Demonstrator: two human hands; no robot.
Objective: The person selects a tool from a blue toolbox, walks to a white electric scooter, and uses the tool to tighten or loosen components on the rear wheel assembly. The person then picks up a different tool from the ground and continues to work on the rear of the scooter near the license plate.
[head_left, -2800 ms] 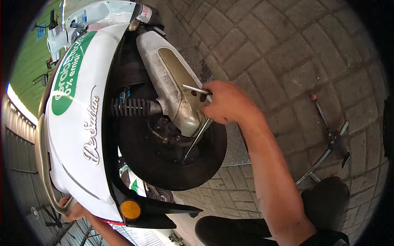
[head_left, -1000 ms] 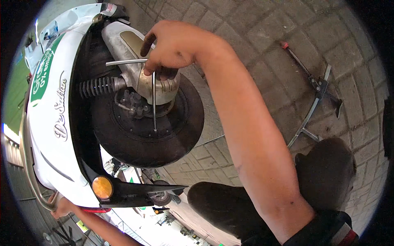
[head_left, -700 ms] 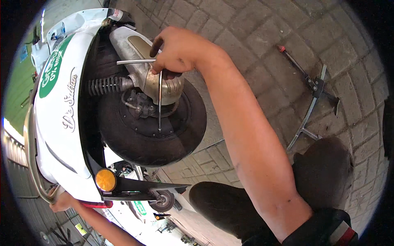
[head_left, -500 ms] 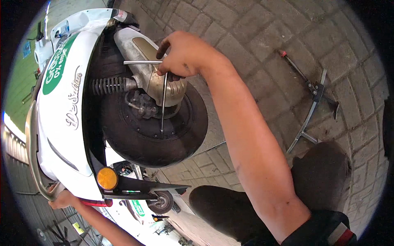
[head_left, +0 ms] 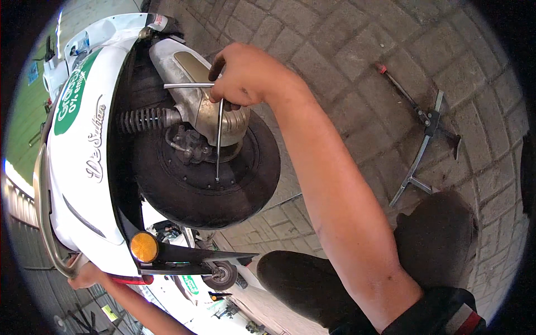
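My right hand [head_left: 243, 78] is closed around a shiny steel T-handle wrench [head_left: 219, 137], in front of the silver motor housing [head_left: 190, 70]. One bar of the wrench points left from my fingers; its long shaft runs down to the rim of the black rear wheel [head_left: 206, 204], where the tip meets a small bolt. My palm hides where the bars join. At the lower left, my left hand [head_left: 86, 274] is wrapped round the gold-coloured grab rail [head_left: 42, 206] of a white scooter [head_left: 84, 178]. The wheel's coil spring [head_left: 146, 120] sits left of the shaft.
A toothed metal lever tool [head_left: 430, 123] with a red-tipped handle lies on the paving [head_left: 346, 72] to the right. An orange reflector [head_left: 144, 247] and a black bracket [head_left: 190, 254] stick out below the wheel. Another scooter's small wheel [head_left: 223, 275] shows beyond. My knees are at the lower right.
The scooter, wheel and my right hand with the wrench appear slightly farther left in view. Both hands keep their holds, and the shaft's tip stays at the wheel rim.
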